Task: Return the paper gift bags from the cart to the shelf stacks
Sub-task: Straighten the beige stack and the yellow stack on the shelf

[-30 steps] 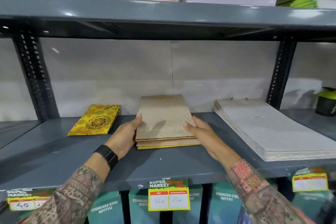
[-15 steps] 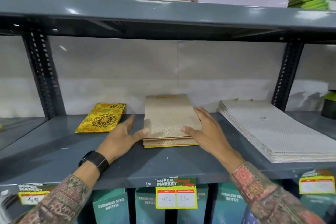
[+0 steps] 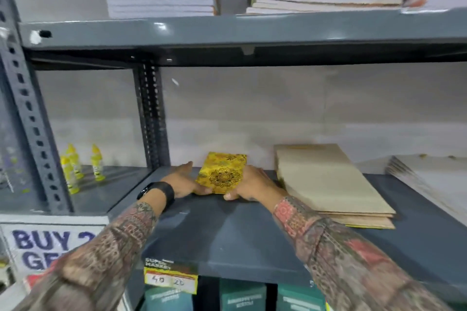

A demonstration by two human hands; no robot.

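Both hands, left [image 3: 183,182] and right [image 3: 249,184], clasp the yellow bags [image 3: 223,174], fingertips hidden beneath.

**Bare shelf in front, stacks to the right**

The grey metal shelf [image 3: 227,242] lies bare ahead of the small yellow patterned paper bag stack [image 3: 223,171]. A beige paper bag stack [image 3: 326,179] crowds its right; a perforated grey upright [image 3: 151,118] stands left.

Yellow gift bag [image 3: 223,174] — black mandala print; beige bag stack [image 3: 326,179]; grey shelf [image 3: 227,235].
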